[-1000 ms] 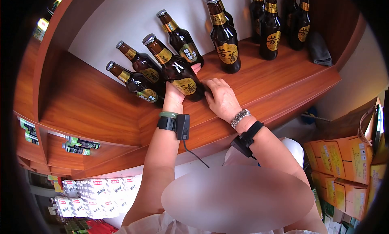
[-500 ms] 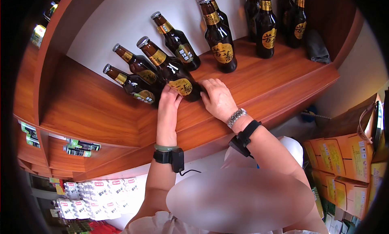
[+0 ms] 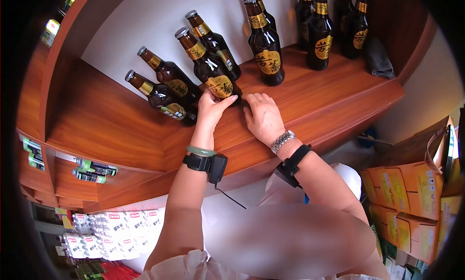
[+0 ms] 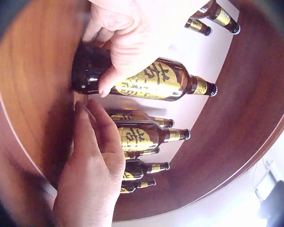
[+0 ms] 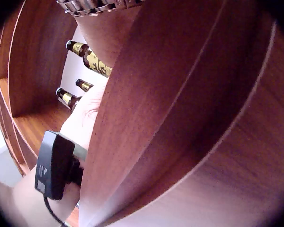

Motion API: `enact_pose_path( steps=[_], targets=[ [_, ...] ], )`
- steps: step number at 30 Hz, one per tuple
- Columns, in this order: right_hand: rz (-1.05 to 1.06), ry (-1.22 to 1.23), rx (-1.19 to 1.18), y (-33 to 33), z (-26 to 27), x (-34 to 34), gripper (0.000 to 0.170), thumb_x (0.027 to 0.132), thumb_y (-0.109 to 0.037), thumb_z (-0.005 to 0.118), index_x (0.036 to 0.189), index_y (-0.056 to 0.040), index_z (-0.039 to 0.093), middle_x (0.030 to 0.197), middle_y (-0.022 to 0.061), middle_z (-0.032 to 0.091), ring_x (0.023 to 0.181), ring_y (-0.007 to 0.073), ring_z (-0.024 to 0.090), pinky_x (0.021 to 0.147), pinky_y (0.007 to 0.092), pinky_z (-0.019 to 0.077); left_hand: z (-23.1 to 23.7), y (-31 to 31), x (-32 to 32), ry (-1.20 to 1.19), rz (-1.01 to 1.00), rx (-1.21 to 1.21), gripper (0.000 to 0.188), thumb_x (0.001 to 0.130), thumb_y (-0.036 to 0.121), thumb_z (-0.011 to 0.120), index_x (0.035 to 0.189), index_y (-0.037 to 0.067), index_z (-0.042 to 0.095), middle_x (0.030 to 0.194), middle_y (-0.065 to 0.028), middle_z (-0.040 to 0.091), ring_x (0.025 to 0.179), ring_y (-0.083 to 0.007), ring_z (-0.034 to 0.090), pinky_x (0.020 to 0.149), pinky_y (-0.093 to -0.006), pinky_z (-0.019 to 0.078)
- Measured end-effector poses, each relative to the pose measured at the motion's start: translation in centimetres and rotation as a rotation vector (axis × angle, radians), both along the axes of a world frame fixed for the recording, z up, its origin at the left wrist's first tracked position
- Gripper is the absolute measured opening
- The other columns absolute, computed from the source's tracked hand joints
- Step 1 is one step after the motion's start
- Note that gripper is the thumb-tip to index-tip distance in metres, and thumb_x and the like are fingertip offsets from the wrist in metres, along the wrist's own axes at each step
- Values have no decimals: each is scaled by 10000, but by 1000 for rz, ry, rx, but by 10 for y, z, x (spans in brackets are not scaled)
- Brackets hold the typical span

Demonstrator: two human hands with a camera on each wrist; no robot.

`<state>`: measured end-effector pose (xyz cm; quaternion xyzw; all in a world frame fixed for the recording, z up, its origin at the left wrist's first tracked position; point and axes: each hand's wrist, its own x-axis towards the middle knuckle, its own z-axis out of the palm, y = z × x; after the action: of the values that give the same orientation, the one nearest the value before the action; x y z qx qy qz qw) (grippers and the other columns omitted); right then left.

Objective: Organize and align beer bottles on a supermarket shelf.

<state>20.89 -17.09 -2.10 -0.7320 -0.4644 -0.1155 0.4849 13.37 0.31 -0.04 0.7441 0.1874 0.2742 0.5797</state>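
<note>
A brown bottle with a gold label (image 3: pixel 219 86) stands near the shelf's front, in front of another bottle (image 3: pixel 218 45). My left hand (image 3: pixel 211 108) grips it low down, the thumb across its front and the other fingers partly hidden. The left wrist view shows this hand (image 4: pixel 132 38) around the lower part of the bottle (image 4: pixel 168 78). Just right of its base, my right hand (image 3: pixel 264 117) rests on the shelf with fingers slightly bent, holding nothing; in the left wrist view the same hand (image 4: pixel 90 175) is beside the base.
Two bottles (image 3: pixel 177 86) (image 3: pixel 164 103) stand to the left, and several more (image 3: pixel 269 62) (image 3: pixel 322 50) to the right along the wooden shelf (image 3: pixel 310 93). A dark cloth-like item (image 3: pixel 380 59) lies at the right end. Orange boxes (image 3: pixel 411 193) are stacked at lower right.
My left hand shifted from beside the bottle to its lower front, and its thumb now lies across it. The bottle has moved back towards the one behind. My right hand has barely moved.
</note>
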Motion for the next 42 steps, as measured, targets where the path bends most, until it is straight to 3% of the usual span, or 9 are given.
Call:
enact_pose_path(
  steps=[4, 19, 27, 36, 39, 42],
  targets=[
    [17, 10, -9, -1, 0, 0, 281, 857, -44, 642, 1136, -22, 622, 1053, 185, 660, 1037, 382, 590, 949, 460, 469, -4, 5, 9, -14, 22, 54, 597, 832, -57, 779, 1347, -18, 480, 1239, -83, 629, 1148, -170, 605, 1014, -321, 479],
    [5, -24, -16, 0, 0, 0, 234, 857, -68, 648, 1087, -28, 639, 1028, 160, 667, 1018, 353, 598, 931, 445, 466, -16, 16, 8, -52, 46, 109, 652, 803, 45, 840, 1341, -12, 476, 1211, -102, 633, 1090, -171, 612, 954, -319, 510],
    [28, -38, -27, -1, 2, 0, 248, 850, -57, 648, 1096, -26, 632, 1009, 167, 666, 1006, 362, 597, 922, 451, 471, -19, 17, 8, 10, 103, 258, 720, 767, 186, 885, 1340, -23, 502, 1188, -156, 670, 1094, -233, 656, 945, -361, 523],
    [25, -73, -41, -2, 3, -3, 204, 849, -56, 650, 1050, -26, 639, 998, 164, 662, 990, 367, 595, 910, 458, 470, -8, -20, -9, -240, 67, -52, 705, 826, 35, 806, 1432, -7, 448, 1373, -179, 565, 1276, -257, 564, 1073, -385, 468],
    [32, -96, -56, -2, 2, -1, 186, 849, -58, 649, 1031, -23, 640, 993, 163, 657, 987, 366, 591, 905, 460, 468, 11, -37, -46, -180, 228, 271, 747, 853, -15, 768, 1498, 18, 393, 1451, -183, 505, 1367, -262, 488, 1136, -395, 409],
    [37, -104, -81, -2, 2, -2, 169, 847, -55, 648, 1013, -20, 643, 991, 162, 652, 990, 365, 587, 900, 461, 467, 30, -42, -84, -384, 438, 494, 664, 866, -36, 737, 1449, 15, 423, 1423, -164, 510, 1343, -270, 497, 1151, -417, 381]
  ],
)
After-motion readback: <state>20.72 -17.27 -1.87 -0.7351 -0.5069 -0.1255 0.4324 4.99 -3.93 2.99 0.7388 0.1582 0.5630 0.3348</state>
